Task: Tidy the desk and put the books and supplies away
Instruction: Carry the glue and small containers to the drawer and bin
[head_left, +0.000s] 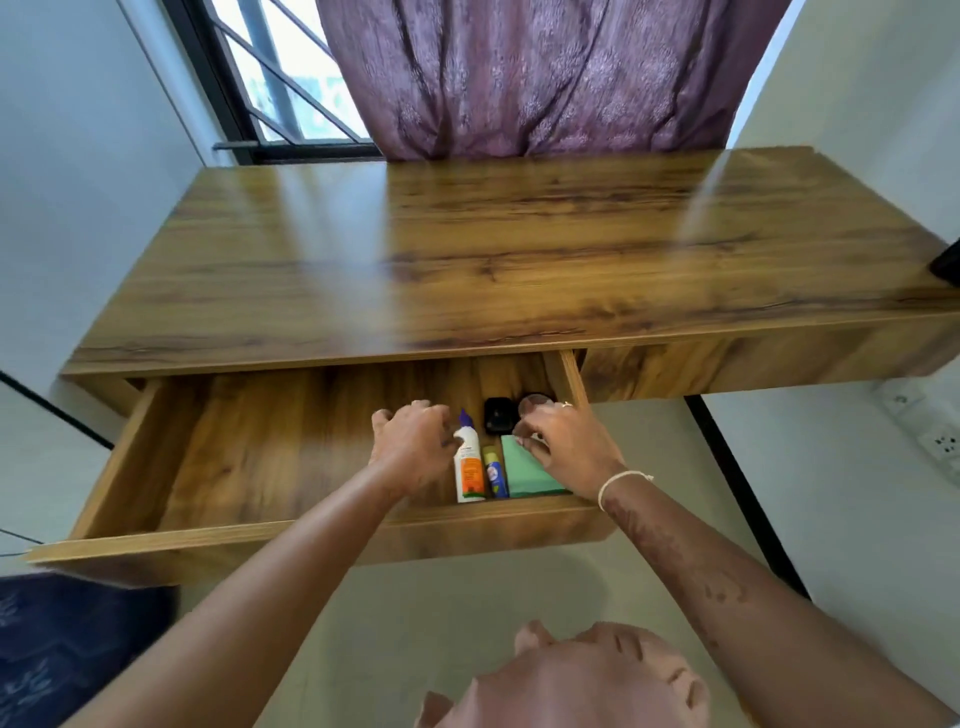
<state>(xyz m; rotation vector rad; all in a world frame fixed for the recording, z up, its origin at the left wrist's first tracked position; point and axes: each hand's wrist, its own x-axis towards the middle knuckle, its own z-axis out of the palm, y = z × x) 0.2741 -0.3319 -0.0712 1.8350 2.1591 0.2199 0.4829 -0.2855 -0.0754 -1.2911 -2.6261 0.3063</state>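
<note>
1. Wooden tabletop (493, 249), glossy, bare wood in view; a dark object is cut off at its right edge.
2. Drawer (311, 525) under the tabletop's left part is pulled wide open, and both arms reach into its right end.
3. Supplies sit in the drawer's right front corner, side by side: white-and-orange bottle (469, 470) with a purple cap, lying lengthwise; just right of it a small blue-and-yellow tube (495, 473); then a green pad (524, 475) against the right wall.
4. Behind those, deeper in the drawer: a black object (497, 415) and a round clear object (536, 401), touching or nearly touching each other. What they are is too blurred to tell.
5. Left grip (413, 447): back of the hand up, fingers curled down, right at the bottle's cap end. Cannot tell whether it is grasping the bottle or only touching it.
6. Right grip (563, 444): over the far end of the green pad, fingers curled toward the black and clear objects. Cannot tell whether anything is pinched; the fingertips are blurred.
7. Right wrist has a white thread band (621, 480); ring (566, 404) on one right finger.
8. The rest of the drawer, left of the hands, shows only the wooden bottom.
9. Background: purple curtain (545, 73) behind the tabletop, barred window (291, 78) to its left, wall sockets (943, 444) low on the right wall, dark blue patterned fabric (62, 649) bottom left.
</note>
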